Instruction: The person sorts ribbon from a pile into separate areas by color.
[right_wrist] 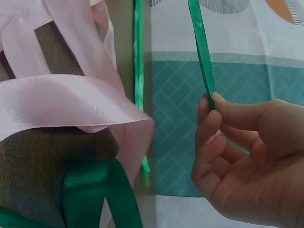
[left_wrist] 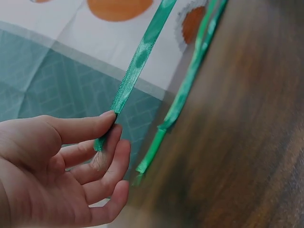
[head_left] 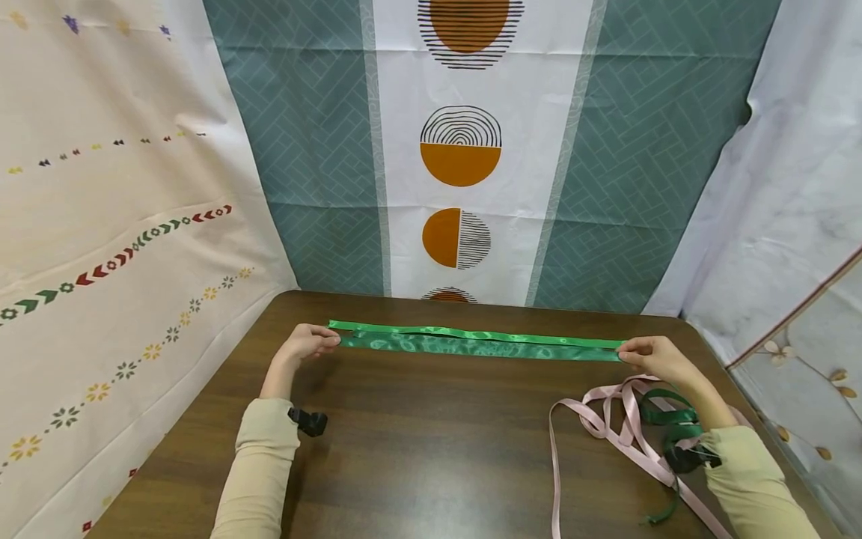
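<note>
A dark green satin ribbon (head_left: 471, 346) is stretched nearly straight across the far part of the table. My left hand (head_left: 310, 343) pinches its left end between thumb and fingers; in the left wrist view, frayed threads (left_wrist: 99, 160) hang below the grip. At the other end, my right hand (head_left: 656, 359) pinches the ribbon with thumb and fingertips. In the left wrist view the held ribbon (left_wrist: 137, 61) is raised off the table. Just behind it in the head view, a brighter green ribbon (head_left: 377, 327) lies lengthwise on the table.
Loops of pink ribbon (head_left: 629, 427) lie loosely under and beside the right forearm. Among them is a coil of darker green ribbon (head_left: 680, 430). Brown wooden tabletop (head_left: 417, 442) spreads toward the near side, and a patterned curtain (head_left: 310, 150) hangs behind the table.
</note>
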`<state>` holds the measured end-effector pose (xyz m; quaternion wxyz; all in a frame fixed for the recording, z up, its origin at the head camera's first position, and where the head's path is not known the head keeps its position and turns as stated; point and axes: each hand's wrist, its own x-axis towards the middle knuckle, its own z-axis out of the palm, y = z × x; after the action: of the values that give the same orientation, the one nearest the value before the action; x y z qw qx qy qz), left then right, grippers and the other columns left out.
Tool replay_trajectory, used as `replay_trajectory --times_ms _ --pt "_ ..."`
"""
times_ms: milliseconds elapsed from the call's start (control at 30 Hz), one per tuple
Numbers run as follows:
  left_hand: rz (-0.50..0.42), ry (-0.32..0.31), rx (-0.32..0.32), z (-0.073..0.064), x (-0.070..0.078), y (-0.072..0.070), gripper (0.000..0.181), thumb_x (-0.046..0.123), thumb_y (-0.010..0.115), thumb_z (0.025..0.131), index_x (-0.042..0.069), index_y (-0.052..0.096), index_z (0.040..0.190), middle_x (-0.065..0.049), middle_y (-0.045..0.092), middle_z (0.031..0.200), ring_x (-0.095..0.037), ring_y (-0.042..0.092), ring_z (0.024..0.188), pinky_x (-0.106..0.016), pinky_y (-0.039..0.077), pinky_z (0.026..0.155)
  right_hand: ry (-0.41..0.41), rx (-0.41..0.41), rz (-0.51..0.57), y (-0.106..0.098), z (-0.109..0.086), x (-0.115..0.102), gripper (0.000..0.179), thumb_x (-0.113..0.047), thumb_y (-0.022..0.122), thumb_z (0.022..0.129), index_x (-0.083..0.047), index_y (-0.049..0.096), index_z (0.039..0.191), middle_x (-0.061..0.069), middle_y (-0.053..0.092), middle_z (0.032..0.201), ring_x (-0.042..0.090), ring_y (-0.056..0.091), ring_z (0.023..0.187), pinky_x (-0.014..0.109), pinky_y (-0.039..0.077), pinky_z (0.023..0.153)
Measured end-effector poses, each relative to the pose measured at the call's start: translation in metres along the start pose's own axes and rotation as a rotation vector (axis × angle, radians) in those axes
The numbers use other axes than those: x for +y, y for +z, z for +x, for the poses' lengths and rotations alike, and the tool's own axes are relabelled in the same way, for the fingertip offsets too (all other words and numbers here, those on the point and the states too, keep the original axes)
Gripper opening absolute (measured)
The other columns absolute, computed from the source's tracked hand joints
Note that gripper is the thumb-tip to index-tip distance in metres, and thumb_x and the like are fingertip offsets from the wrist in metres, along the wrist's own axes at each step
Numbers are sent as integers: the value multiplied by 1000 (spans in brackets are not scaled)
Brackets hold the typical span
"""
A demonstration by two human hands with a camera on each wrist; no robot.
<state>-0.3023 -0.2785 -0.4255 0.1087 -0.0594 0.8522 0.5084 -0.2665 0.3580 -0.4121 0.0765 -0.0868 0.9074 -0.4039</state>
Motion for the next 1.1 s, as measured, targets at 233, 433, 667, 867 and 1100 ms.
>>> replay_trajectory --times_ms 233,433,667,867,1100 --pt "15 -20 50 8 -7 7 33 15 65 92 -8 65 115 0 74 84 -7 69 74 -30 47 68 30 -4 -39 4 11 7 36 -17 59 97 13 60 117 29 61 115 16 61 78 31 53 68" --pt "40 -27 71 18 -9 12 29 13 62 93 -8 66 113 7 71 74 -2 66 66 -27 43 62 58 15 -101 6 22 18 36 -21 62 95 11 65 108 13 66 97 13 57 72 29 49 64" --pt "82 -59 119 24 -13 19 28 18 66 91 -4 70 107 2 73 79 -5 66 70 -29 46 67 102 21 -123 9 28 25 33 -21 62 94 10 68 102 3 66 83 9 57 64 27 45 57" --pt "109 -41 166 27 -16 24 26 17 70 88 -5 72 101 1 71 73 -9 67 66 -29 47 62 144 20 -130 10 32 31 30 -23 64 92 6 69 96 0 61 70 10 56 62 25 43 55" --pt "205 -35 239 33 -15 31 26 19 73 86 -5 73 97 -9 73 79 -13 66 66 -38 53 77 185 15 -139 11 40 37 29 -23 67 89 5 71 94 -4 58 65 7 54 57 22 44 51"
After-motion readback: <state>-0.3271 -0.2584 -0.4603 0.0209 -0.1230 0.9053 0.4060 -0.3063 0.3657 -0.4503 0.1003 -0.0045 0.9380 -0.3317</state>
